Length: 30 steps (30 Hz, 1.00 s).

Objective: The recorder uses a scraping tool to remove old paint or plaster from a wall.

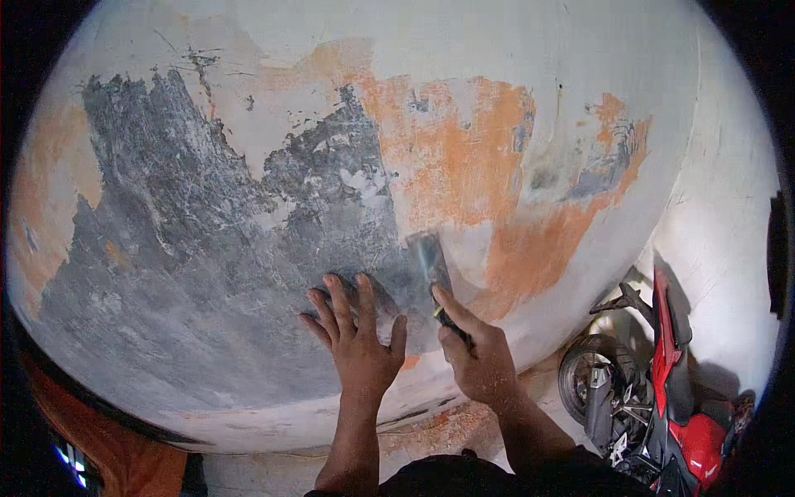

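Much of the wall [166, 364] at lower left is down to a grey surface [232, 306], so scraping looks partly done; orange patches [455, 157] and off-white paint [613, 41] remain above and to the right. The left hand [360, 352] lies open with fingers spread, seemingly braced on the grey, while the right hand [483, 364] grips a flat-bladed scraper [429, 261], its blurred blade at the grey's right edge.

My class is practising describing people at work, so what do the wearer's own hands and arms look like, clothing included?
The left hand and right hand are bare: no gloves, rings or watch show. Pale specks dot the right one. The forearms are uncovered, with black clothing at the lower edge.
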Tool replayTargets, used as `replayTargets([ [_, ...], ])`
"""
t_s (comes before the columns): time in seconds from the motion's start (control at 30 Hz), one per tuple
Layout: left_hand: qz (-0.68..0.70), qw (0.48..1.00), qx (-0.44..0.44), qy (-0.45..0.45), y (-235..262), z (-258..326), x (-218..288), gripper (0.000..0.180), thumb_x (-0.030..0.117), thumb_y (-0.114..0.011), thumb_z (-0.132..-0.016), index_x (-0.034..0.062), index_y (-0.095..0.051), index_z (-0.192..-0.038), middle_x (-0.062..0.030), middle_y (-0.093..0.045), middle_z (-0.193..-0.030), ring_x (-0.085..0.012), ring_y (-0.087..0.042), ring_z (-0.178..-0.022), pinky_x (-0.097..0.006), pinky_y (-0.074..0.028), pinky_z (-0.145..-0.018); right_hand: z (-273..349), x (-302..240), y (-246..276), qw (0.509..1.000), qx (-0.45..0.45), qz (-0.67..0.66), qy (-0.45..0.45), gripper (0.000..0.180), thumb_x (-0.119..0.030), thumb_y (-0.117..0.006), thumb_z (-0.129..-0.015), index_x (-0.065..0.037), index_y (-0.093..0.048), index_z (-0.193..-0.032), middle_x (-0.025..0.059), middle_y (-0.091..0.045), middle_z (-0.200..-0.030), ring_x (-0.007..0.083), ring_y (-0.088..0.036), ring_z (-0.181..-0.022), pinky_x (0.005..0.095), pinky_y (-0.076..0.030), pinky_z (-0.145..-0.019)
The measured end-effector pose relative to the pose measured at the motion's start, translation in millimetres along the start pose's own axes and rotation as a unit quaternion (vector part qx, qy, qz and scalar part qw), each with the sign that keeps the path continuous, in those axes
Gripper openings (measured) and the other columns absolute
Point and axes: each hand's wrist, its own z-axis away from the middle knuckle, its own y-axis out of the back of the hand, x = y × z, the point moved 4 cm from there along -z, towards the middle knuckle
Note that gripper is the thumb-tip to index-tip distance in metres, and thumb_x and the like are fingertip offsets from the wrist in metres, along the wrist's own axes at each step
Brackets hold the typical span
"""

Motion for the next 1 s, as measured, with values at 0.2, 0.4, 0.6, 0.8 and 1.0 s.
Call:
replayTargets([
  [0.2, -0.004, 1.000, -0.003, -0.003, 4, 0, -1, 0.079, 0.041, -0.070, -0.090, 0.0165, -0.035, -0.157, -0.0195, -0.007, -0.168, -0.0482, 0.000, -0.153, -0.072, -0.001, -0.115, 19, 18, -8, 1.000, -0.006, 0.019, -0.019, 0.051, -0.008, -0.052, -0.100, -0.005, -0.045, -0.150, 0.0031, -0.058, -0.080, 0.0081, -0.046, -0.070, 0.0261, -0.044, -0.065],
  [0.4, -0.017, 1.000, -0.012, -0.003, 3, 2, -1, 0.083, 0.043, -0.070, -0.090, 0.0178, -0.031, -0.159, -0.0195, -0.006, -0.168, -0.0480, 0.000, -0.153, -0.070, -0.001, -0.117, -4, -5, -5, 1.000, 0.007, 0.012, -0.018, 0.052, -0.005, -0.053, -0.099, -0.007, -0.045, -0.151, 0.0142, -0.069, -0.122, 0.0084, -0.051, -0.075, 0.0265, -0.047, -0.071],
  [0.6, -0.003, 1.000, -0.008, 0.001, 3, 2, -1, 0.079, 0.042, -0.068, -0.090, 0.0167, -0.035, -0.157, -0.0198, -0.008, -0.167, -0.0480, 0.000, -0.153, -0.072, -0.001, -0.116, 19, 23, -16, 0.999, 0.013, 0.043, 0.014, 0.055, -0.009, -0.052, -0.100, -0.014, -0.041, -0.154, 0.0274, -0.064, -0.127, 0.0221, -0.070, -0.079, 0.0328, -0.053, -0.074],
  [0.8, 0.000, 1.000, -0.003, 0.001, 3, 2, 0, 0.079, 0.042, -0.069, -0.090, 0.0161, -0.037, -0.156, -0.0200, -0.008, -0.167, -0.0482, 0.000, -0.153, -0.073, -0.001, -0.115, -3, 7, -2, 0.999, 0.014, 0.044, 0.018, 0.058, -0.010, -0.054, -0.098, -0.014, -0.040, -0.154, 0.0193, -0.070, -0.085, 0.0157, -0.058, -0.060, 0.0302, -0.049, -0.062],
  [1.0, 0.003, 1.000, 0.006, 0.003, -1, -1, 1, 0.079, 0.044, -0.069, -0.090, 0.0161, -0.037, -0.157, -0.0203, -0.008, -0.167, -0.0485, 0.000, -0.153, -0.073, -0.002, -0.115, 21, 51, -13, 0.997, 0.041, 0.065, 0.018, 0.054, -0.012, -0.053, -0.100, -0.014, -0.044, -0.153, 0.0173, -0.068, -0.078, 0.0171, -0.059, -0.060, 0.0319, -0.049, -0.061],
])
